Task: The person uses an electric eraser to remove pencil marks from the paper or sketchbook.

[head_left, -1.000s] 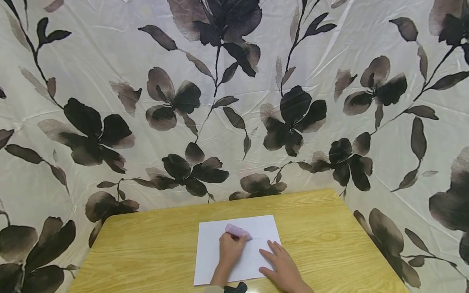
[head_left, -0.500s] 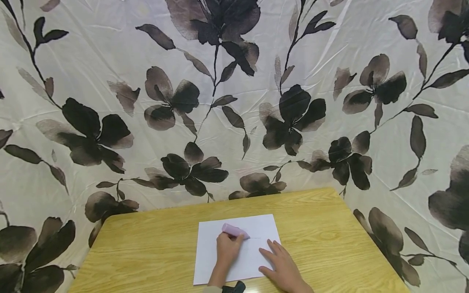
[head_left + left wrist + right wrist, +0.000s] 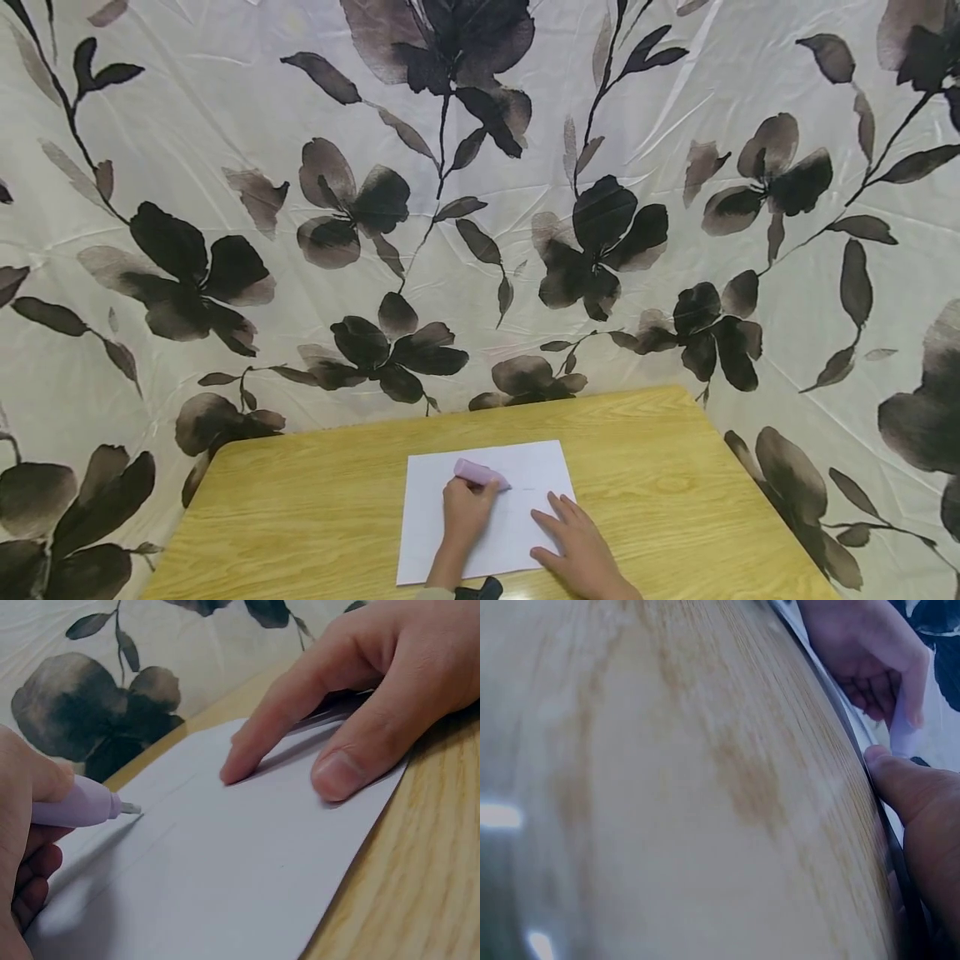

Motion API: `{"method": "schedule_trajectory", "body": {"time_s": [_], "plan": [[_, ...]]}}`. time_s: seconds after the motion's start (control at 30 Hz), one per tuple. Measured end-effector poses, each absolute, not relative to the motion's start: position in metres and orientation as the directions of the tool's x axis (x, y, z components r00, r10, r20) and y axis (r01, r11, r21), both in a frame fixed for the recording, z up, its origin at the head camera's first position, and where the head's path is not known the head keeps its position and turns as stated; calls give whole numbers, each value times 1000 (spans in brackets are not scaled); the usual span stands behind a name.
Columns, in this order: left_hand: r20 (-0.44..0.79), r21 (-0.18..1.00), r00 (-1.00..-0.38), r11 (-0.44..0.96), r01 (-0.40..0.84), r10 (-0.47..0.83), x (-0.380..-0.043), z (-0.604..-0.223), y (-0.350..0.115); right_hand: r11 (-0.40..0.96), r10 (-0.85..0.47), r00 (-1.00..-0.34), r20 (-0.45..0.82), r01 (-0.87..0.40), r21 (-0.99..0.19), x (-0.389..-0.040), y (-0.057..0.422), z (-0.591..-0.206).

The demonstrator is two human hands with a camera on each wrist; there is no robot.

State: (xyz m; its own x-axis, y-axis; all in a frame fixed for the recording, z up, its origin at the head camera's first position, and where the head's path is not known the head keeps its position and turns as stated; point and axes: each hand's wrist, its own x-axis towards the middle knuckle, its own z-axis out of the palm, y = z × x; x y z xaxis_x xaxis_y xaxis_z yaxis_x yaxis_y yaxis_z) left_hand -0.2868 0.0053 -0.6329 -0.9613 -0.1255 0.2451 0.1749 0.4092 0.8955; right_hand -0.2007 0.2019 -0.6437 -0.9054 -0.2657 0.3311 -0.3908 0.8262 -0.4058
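A white sheet of paper [image 3: 423, 521] lies on the table, with faint pencil lines [image 3: 171, 790] across it. My left hand [image 3: 467, 508] grips a thick lilac electric eraser [image 3: 480, 473], thumb and fingers round its body. In the left wrist view the eraser's narrow pale tip [image 3: 130, 808] is right at the paper beside one of the lines. My right hand [image 3: 581, 546] rests on the sheet's right side, fingers spread and fingertips on the paper. The right wrist view shows its thumb [image 3: 904, 780] by the sheet's near edge.
The yellow wood-grain table [image 3: 315, 508] extends on both sides of the sheet. Behind it and along its sides hangs a pale cloth [image 3: 480, 283] with dark flowers. A black strap piece [image 3: 480, 588] sits at my left wrist.
My left hand has shifted slightly left with the electric eraser, then stayed near one spot. The line just right of the tip looks fainter. My right hand has stayed in place.
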Motion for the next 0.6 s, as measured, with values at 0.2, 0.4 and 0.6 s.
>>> {"method": "schedule_trajectory", "body": {"time_s": [0.2, 0.4, 0.6], "plan": [[234, 896, -970, 403, 186, -71, -289, -636, 18, 828, -270, -903, 333, -394, -398, -202, 203, -647], [241, 895, -967, 405, 188, -83, -287, -633, 17, 827, -266, -909, 321, -386, -408, -201, 203, -646], [238, 892, -970, 405, 199, -49, -289, -634, 22, 833, -261, -913, 315, -378, -405, -201, 203, -646]]}}
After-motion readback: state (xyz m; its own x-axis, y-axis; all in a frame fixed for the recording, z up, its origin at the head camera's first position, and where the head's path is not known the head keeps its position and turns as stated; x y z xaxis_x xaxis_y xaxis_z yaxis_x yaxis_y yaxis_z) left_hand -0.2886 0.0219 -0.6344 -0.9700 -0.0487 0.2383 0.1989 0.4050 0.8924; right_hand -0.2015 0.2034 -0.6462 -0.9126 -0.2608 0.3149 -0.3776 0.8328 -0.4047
